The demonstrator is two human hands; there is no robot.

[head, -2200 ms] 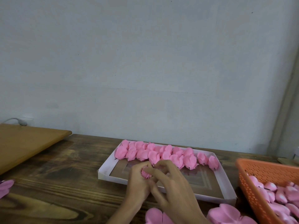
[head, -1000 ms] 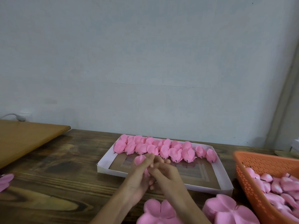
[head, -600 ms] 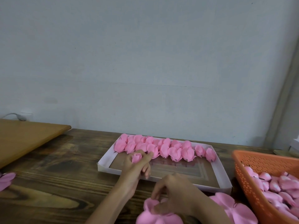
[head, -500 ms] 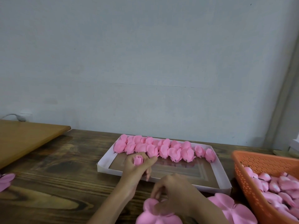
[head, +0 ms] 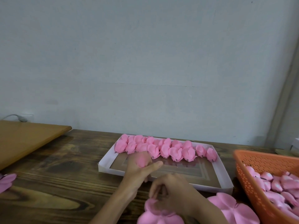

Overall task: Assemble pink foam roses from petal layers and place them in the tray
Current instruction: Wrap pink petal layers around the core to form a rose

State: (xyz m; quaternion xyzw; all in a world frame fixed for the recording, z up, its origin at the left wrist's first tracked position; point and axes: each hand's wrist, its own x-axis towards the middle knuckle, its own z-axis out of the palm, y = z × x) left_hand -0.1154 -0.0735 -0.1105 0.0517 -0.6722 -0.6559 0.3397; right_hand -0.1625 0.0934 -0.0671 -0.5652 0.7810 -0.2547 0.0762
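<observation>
A pink foam rosebud (head: 142,160) is pinched between the thumb and curled fingers of the left hand (head: 138,172), over the white tray's (head: 104,165) near-left part. A row of finished roses (head: 163,147) lies just beyond those fingertips. A flat petal layer (head: 160,215) is gripped at its far edge by the curled fingers of the right hand (head: 175,197).

Grey wall (head: 145,62) stands behind dark wooden table (head: 56,183) and tan board (head: 24,139).

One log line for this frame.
left hand holds rose over tray | right hand pinches petal layer | rose not yet placed | finished roses line tray's far side
</observation>
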